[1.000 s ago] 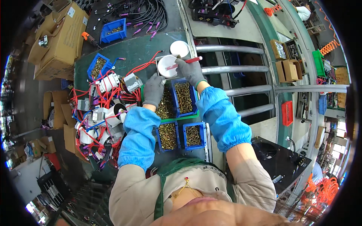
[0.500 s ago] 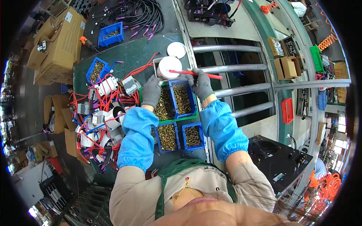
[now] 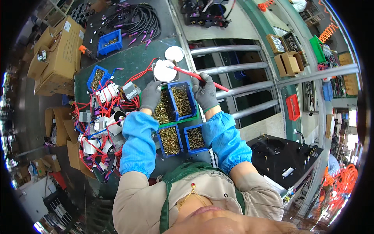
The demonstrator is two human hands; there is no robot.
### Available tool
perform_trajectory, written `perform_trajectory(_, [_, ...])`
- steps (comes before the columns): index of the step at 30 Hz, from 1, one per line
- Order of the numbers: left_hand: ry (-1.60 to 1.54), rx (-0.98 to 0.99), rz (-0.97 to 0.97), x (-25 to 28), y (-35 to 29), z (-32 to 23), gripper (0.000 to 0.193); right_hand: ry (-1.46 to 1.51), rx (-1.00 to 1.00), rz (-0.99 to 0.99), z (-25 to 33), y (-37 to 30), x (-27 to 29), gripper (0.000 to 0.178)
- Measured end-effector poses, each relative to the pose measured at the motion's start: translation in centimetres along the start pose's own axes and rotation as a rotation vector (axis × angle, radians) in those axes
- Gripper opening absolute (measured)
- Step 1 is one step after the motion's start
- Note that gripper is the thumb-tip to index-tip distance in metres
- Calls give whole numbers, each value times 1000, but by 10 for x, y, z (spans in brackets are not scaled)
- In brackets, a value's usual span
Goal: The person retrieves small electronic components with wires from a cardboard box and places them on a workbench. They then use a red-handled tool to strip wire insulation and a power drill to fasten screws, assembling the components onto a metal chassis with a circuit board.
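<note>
Red stick (image 3: 187, 72) slants across my head view, its far end over the white tub (image 3: 164, 71) and its near end out toward the steel rollers (image 3: 237, 71). I cannot tell whether its tip touches what is inside the tub. My right hand (image 3: 205, 93), gloved in grey, pinches the stick between thumb and fingers, beside the upper blue bin (image 3: 193, 103). My left hand (image 3: 151, 94), in a matching glove, lies at the left edge of the green tray (image 3: 180, 121), fingers together and tips pointing at the tub's base; I cannot tell whether they grip anything.

I see the tub at the far end of the tray, near the edge of the green surface (image 3: 128, 52), with a round white lid (image 3: 174, 53) flat just beyond it. Brass-coloured screws fill the upper bin and the tray's left part. Nearer me are two more blue bins of screws, the lower left bin (image 3: 160, 143) and the lower right bin (image 3: 198, 151), my right sleeve (image 3: 226, 136) by the latter's edge.

To my left sits a heap of wired parts (image 3: 105, 95), red leads (image 3: 142, 74) trailing from it toward the tub. Another blue bin (image 3: 92, 78) stands behind the heap.
</note>
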State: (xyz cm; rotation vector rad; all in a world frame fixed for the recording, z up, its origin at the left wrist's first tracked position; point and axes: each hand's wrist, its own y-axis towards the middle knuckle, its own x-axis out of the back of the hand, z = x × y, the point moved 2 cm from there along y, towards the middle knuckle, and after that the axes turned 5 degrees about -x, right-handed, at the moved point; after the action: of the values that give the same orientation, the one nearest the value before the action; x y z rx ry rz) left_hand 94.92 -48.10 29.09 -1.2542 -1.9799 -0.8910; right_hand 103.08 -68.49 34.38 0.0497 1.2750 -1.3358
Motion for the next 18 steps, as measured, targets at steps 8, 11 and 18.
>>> perform_trajectory(8, [-291, -98, -72, 4, -56, -97, 30, -390, 489, 338, 48, -157, -22, 39])
perform_trajectory(11, [-457, -321, 170, -32, -66, -155, 30, -415, 616, 419, 78, -259, -31, 31])
perform_trajectory(18, [-760, -859, 270, -21, -113, -336, 26, -774, 1556, 159, 126, -469, 63, 14])
